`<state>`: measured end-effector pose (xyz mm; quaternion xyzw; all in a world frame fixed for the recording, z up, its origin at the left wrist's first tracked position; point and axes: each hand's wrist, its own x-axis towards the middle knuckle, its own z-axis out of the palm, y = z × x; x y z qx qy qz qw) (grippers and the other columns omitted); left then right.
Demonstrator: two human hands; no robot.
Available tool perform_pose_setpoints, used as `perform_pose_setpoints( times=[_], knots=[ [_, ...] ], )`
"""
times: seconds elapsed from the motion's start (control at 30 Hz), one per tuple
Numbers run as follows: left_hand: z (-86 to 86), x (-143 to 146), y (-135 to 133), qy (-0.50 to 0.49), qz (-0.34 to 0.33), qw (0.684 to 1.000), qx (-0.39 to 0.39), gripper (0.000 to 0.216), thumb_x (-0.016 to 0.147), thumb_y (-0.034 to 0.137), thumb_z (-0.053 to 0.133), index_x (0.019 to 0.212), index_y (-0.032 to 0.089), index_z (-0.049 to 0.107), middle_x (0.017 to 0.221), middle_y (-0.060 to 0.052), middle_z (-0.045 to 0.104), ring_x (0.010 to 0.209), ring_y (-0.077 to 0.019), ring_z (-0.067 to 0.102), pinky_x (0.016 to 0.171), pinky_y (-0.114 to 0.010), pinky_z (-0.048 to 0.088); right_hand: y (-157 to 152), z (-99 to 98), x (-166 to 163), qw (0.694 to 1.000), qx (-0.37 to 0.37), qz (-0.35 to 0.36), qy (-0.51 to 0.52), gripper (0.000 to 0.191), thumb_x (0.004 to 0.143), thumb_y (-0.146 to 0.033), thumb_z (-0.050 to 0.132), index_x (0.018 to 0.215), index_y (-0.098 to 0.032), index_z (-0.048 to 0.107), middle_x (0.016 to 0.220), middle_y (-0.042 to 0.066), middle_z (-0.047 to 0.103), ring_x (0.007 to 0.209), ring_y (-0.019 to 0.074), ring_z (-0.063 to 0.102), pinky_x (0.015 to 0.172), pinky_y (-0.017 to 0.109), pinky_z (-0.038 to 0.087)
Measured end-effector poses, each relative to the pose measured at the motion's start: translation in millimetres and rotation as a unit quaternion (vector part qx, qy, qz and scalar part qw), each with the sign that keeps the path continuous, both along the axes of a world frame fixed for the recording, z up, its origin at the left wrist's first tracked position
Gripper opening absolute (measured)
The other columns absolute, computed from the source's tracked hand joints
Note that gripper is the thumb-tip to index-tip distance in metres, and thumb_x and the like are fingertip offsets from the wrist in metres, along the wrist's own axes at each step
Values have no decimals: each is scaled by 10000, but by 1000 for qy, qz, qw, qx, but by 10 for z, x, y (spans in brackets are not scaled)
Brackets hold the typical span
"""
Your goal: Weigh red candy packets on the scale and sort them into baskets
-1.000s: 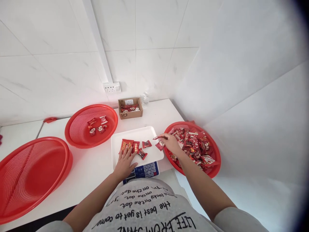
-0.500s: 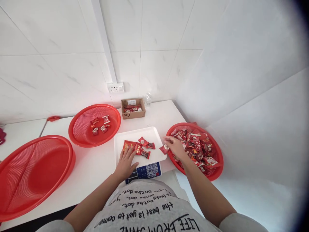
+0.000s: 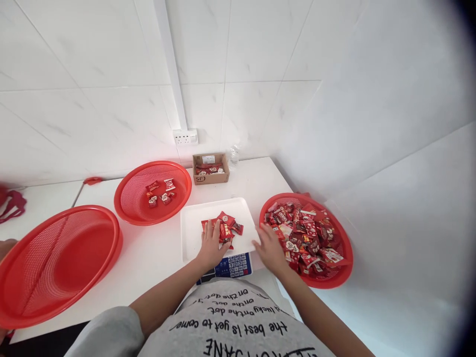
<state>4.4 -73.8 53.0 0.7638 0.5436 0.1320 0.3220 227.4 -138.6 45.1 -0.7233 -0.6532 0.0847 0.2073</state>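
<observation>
My left hand lies with its fingers stretched over a small heap of red wrapped candies on the white scale tray. Part of the heap is hidden under the fingers. At the tray's right edge is my right hand, its thumb and fingers apart and nothing visible between them. Right beside it stands a red mesh basket full of mixed red candy packets. Below the tray shows the scale's blue keypad.
A red basket with several candies stands at the back left. A larger red basket is at the left, with part of another person's hand by its rim. Near the wall are a cardboard box of candies and a clear plastic item.
The red candy packet has left my right hand, which has come down to the tray's edge. My left hand has pushed the candies rightward into a tighter heap. The view has shifted slightly.
</observation>
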Motion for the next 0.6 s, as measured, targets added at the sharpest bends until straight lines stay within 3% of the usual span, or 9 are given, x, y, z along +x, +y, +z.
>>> perform_pose_setpoints(
  times=[0.17, 0.27, 0.43, 0.6],
  knots=[
    [-21, -248, 31, -4, 30, 998, 48, 699, 831, 399, 491, 1432, 174, 215, 1517, -184, 155, 1404, -308, 71, 1077, -554, 184, 290, 44, -611, 987, -107, 117, -31, 704, 803, -598, 460, 1411, -273, 315, 1532, 98, 142, 1397, 319, 85, 1086, 541, 152],
    [-6, -606, 149, 40, 88, 991, 93, 671, 842, 406, 471, 1421, 155, 243, 1512, -190, 175, 1403, -312, 70, 1081, -556, 165, 455, 70, -737, 978, -146, 142, -34, 715, 805, -571, 478, 1429, -293, 266, 1546, 85, 72, 1403, 317, 30, 1091, 543, 104],
    [143, -1444, 378, 127, 228, 958, 122, 596, 879, 369, 387, 1409, 122, 271, 1512, -187, 181, 1404, -307, 72, 1090, -540, 152, 533, 8, -708, 985, -101, 142, -6, 658, 832, -543, 444, 1418, -284, 294, 1531, 94, 154, 1398, 307, 98, 1084, 540, 152],
    [261, -2315, 439, 214, 382, 896, 79, 639, 884, 411, 342, 1418, 82, 225, 1491, -234, 202, 1386, -360, 125, 1064, -569, 189, 386, -118, -348, 999, 36, 36, 4, 564, 852, -519, 414, 1317, -202, 443, 1427, 143, 360, 1346, 318, 248, 1055, 531, 253]
  ],
)
